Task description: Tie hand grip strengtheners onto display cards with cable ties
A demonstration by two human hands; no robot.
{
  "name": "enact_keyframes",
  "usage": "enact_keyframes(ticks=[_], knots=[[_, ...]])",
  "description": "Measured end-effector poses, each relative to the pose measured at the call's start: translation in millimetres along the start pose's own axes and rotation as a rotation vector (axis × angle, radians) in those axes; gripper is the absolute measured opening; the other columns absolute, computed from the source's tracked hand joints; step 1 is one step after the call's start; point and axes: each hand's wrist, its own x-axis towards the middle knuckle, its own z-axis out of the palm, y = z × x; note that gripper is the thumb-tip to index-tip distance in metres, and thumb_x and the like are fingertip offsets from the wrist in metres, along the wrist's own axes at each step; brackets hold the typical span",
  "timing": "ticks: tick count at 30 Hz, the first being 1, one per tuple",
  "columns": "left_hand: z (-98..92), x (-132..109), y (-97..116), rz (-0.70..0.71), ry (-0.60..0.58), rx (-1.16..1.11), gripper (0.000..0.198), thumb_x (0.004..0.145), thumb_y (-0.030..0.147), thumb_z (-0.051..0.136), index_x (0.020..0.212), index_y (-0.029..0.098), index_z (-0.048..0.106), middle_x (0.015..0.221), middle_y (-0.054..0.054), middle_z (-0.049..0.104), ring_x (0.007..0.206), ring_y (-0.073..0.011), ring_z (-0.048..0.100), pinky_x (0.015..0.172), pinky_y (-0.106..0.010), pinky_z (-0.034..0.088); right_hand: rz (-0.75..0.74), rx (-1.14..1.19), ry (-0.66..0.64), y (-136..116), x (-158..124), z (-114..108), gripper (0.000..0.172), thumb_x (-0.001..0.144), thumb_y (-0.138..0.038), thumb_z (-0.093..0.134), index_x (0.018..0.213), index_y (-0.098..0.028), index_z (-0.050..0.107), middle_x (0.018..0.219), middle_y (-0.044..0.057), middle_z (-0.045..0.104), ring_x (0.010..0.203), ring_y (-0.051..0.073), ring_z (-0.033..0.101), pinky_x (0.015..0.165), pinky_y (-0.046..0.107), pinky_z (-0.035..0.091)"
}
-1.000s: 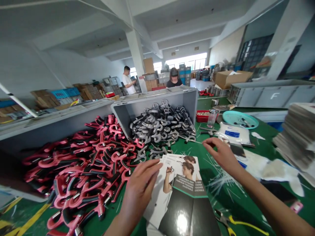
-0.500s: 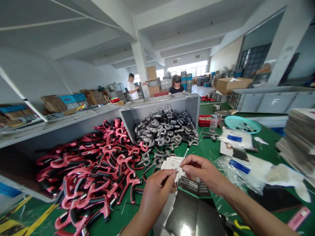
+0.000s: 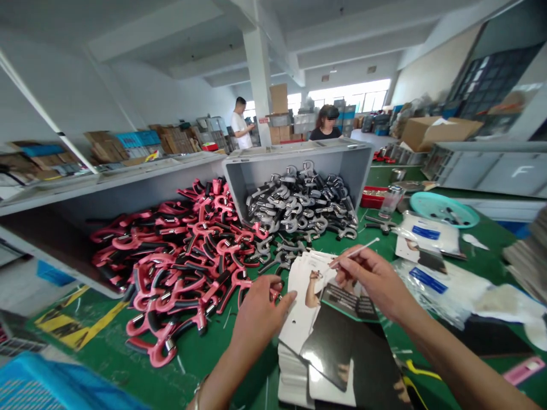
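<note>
Left hand (image 3: 261,308) withdrawn from the white cable tie (image 3: 365,246)

It stands open beside the printed cards (image 3: 299,316), lower centre. Right hand (image 3: 378,279) pinches the tie above them, right of centre. Pink-and-black hand grips (image 3: 188,259) lie left of centre.

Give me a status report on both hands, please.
Right hand pinching white cable tie. Left hand beside card stack. Pink grips near left hand.

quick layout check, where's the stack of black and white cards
In the head view, the card stack is at lower centre on the green table, beside the left hand, with the right hand in front of its upper right part.
</note>
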Motion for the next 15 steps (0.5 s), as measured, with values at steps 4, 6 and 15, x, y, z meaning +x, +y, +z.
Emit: enact_keyframes(ticks=[4, 6, 15], knots=[[-10.2, -12, -33, -0.267, -0.114, -0.377, 0.03, 0.08, 0.045, 0.069, 0.079, 0.015, 0.067, 0.065, 0.0, 0.06, 0.06, -0.0143, 0.054, 0.057, -0.024, 0.037, 0.025, 0.085, -0.002, -1, 10, 7, 0.025, 0.089, -0.044, 0.066, 0.093, -0.019, 0.063, 0.09, 0.007, 0.073, 0.073, 0.016, 0.069, 0.066, 0.029, 0.057], [-17.5, -16, -40, -0.315, -0.001, -0.495, 0.032, 0.081, 0.047, 0.068, 0.079, 0.015, 0.066, 0.064, 0.002, 0.059, 0.056, -0.0119, 0.051, 0.052, -0.022, 0.035, -0.014, 0.105, -0.038, -8, 17, 20, 0.024, 0.091, -0.043, 0.064, 0.095, -0.02, 0.06, 0.091, 0.006, 0.074, 0.073, 0.017, 0.07, 0.066, 0.031, 0.058], [-14.8, -57, -57, -0.46, 0.191, -0.805, 0.03, 0.083, 0.045, 0.069, 0.087, 0.016, 0.063, 0.06, 0.005, 0.058, 0.044, -0.0089, 0.049, 0.039, -0.019, 0.039, -0.058, -0.133, -0.395, 11, 17, 87, 0.025, 0.099, -0.046, 0.048, 0.102, -0.021, 0.051, 0.081, 0.003, 0.069, 0.069, 0.016, 0.071, 0.063, 0.031, 0.06]])
